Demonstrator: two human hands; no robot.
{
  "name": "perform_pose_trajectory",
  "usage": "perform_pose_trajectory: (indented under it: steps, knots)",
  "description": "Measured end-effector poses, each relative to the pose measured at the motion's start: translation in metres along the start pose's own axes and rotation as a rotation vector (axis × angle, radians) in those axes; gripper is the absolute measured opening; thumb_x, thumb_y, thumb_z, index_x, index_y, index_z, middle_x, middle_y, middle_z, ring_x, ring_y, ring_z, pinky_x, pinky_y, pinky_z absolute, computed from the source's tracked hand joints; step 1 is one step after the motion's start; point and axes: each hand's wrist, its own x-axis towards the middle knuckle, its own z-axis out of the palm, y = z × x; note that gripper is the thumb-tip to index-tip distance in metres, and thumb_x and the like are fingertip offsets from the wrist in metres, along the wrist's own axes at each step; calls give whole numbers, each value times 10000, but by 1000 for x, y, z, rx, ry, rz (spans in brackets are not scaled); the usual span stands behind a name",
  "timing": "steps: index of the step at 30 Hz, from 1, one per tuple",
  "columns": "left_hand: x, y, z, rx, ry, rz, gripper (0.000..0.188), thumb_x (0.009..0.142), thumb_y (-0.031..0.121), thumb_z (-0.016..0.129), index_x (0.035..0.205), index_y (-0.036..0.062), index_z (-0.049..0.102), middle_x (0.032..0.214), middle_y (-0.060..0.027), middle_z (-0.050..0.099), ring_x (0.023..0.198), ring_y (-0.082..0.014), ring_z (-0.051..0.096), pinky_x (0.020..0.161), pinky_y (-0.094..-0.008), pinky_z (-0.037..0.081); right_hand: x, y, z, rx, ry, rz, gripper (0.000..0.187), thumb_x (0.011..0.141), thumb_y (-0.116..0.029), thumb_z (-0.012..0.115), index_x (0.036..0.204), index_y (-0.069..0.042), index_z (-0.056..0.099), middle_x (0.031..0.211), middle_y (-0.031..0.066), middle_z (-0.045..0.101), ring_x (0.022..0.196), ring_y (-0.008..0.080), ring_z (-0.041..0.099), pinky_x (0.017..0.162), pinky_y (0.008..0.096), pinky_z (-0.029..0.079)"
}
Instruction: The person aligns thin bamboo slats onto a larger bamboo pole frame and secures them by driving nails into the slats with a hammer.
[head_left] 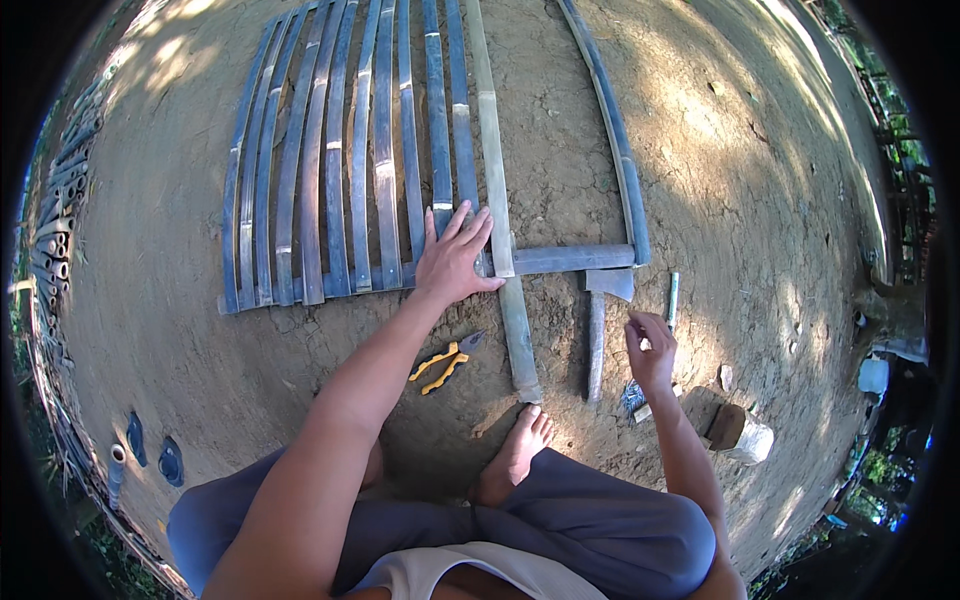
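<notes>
My left hand (455,260) lies spread over the near ends of the bamboo slats, its thumb beside a pale slat (490,130). Under these ends runs a bamboo crosspiece (575,259). My right hand (652,355) is raised at the right, fingers curled and pinched; whatever they hold, if anything, is too small to make out. Beside it, to the left, a hatchet (596,345) rests on the ground with its blade near the crosspiece. Another bamboo strip (518,340) reaches from the pale slat toward my foot. Yellow-handled pliers (447,360) lie left of that strip.
A small heap of nails (632,396) lies below the hatchet. A short greenish stick (673,300) is right of it. A cut-open container (745,436) sits farther right. Sandals (170,460) and stacked bamboo poles (55,240) are at the left.
</notes>
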Motion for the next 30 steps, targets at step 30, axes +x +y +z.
perform_pose_trajectory:
  steps: [30]
  knots:
    - [2,-1,-3,-48,9,-5,1081,679,652,824,1560,138,463,1678,49,340,1589,-206,202,1271,-688,99,98,-64,167,239,-46,-153,123,839,-3,786,936,-56,733,941,126,770,829,307,751,719,383,596]
